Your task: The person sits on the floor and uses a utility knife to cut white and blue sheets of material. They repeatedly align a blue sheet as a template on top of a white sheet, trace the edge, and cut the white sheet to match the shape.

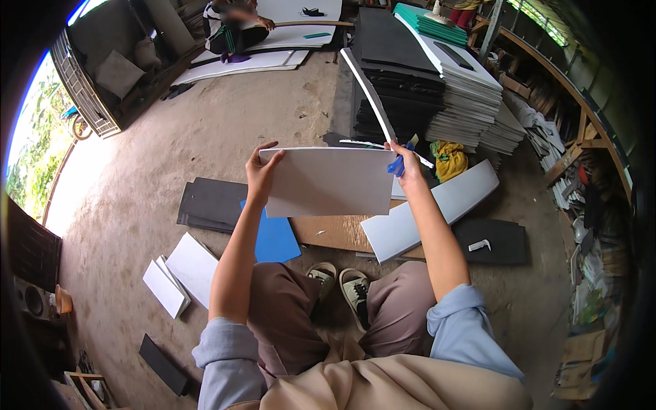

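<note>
A white rectangular foam sheet, its near face in shade, is held up in front of me above a brown board. My left hand grips its upper left corner, thumb on the near face. My right hand is closed at its upper right corner. In or against the right fingers is a small blue object whose kind I cannot make out. A long curved white strip runs up and away from that hand; whether the fingers hold it is unclear.
White, black and blue sheets lie around my feet, including a blue sheet and a long white piece. A white-handled tool rests on a black sheet. Ahead stand tall sheet stacks. Another person sits far left.
</note>
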The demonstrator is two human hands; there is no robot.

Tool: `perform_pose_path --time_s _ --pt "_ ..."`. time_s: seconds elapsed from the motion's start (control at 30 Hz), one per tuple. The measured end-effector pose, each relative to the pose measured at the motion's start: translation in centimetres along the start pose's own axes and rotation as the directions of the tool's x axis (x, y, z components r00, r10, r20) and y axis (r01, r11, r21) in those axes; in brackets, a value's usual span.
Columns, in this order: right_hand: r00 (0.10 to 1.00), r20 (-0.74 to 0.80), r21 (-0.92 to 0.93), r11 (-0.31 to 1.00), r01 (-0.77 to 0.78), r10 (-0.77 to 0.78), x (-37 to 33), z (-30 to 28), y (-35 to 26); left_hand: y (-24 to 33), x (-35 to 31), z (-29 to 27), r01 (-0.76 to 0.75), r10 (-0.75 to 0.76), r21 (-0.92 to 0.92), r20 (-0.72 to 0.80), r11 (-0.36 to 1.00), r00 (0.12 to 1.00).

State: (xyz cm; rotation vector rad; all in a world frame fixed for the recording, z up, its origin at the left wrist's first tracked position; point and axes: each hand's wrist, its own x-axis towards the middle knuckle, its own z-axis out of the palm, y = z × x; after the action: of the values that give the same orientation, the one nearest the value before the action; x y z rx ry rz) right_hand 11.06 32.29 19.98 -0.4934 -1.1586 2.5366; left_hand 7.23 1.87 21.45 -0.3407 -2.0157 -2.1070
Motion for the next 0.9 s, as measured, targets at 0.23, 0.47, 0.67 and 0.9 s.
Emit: perform_pose_path --time_s 0.23,0.47,0.67,0.9 --pt "0.993 0.114 0.076 0.997 -0.031 0.022 -1.0 0.5 -0.8 -2.0 0.6 -0.7 0.125 -0.127 -0.068 -0.038 0.990 0.991" --pt "0.983 0.116 -0.015 0.990 -0.139 0.140 -1.9 1.7 0.2 -5.5 1.3 -2.2 -0.042 0.148 0.504 -0.172 0.863 0.974" --pt "0.984 -0.001 -0.346 0.923 -0.169 0.180 -2.4 2.9 4.1 -6.0 -1.2 -0.3 -0.152 -0.064 0.818 0.223 0.555 0.973" --pt "0.979 -0.057 -0.152 0.967 -0.205 0.198 -0.4 1.5 9.4 -6.6 -3.2 2.7 -0.507 -0.077 0.657 0.649 0.559 0.757"
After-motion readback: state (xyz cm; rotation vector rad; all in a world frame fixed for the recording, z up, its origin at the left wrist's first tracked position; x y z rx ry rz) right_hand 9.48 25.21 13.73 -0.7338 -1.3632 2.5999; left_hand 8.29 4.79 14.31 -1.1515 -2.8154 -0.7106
